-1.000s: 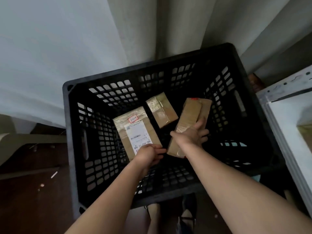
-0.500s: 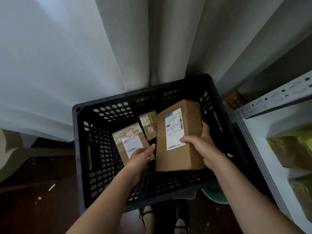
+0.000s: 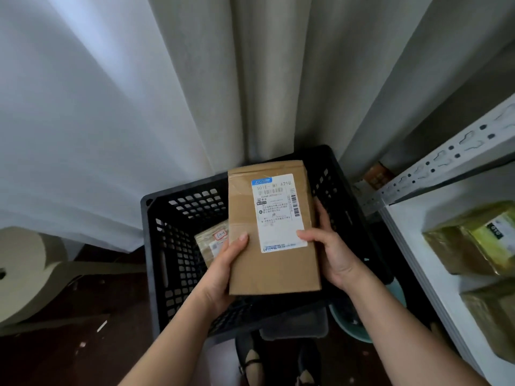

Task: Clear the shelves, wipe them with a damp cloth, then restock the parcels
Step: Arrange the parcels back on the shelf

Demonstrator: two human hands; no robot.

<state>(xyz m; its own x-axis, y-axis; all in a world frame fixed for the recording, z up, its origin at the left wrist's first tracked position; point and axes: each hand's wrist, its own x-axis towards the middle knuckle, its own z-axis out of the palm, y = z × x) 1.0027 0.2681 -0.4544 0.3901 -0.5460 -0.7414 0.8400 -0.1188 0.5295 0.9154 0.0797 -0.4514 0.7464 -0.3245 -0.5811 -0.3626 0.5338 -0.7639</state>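
The left hand (image 3: pixel 223 268) had its thumb laid along the front of a brown cardboard parcel (image 3: pixel 271 263) near its left edge, while the rest of its fingers went behind the box and could not be seen; it gripped the parcel from the lower left. The right hand (image 3: pixel 331 252) pinched the opposite edge, its thumb pressed flat across the lower corner of the white shipping label (image 3: pixel 278 213) and its fingers wrapped round the right side and back. Between them the parcel was held upright and slightly tilted, label facing the camera, lifted above the black plastic crate (image 3: pixel 178 246) rather than resting in it. Down inside the crate, to the left of the held box and partly hidden by it, lay a second parcel (image 3: pixel 213 239) with a small red-bordered sticker and a white label. The crate stood on a dark floor (image 3: pixel 69 352) against pale grey curtains (image 3: pixel 139 107). To the right stood a white metal shelf unit (image 3: pixel 412 232) with a perforated upright, and on its shelf sat two parcels wrapped in yellowish tape (image 3: pixel 479 240), one behind the other. At the far left a large roll of beige material (image 3: pixel 25 271) was near the curtain, well apart from the crate
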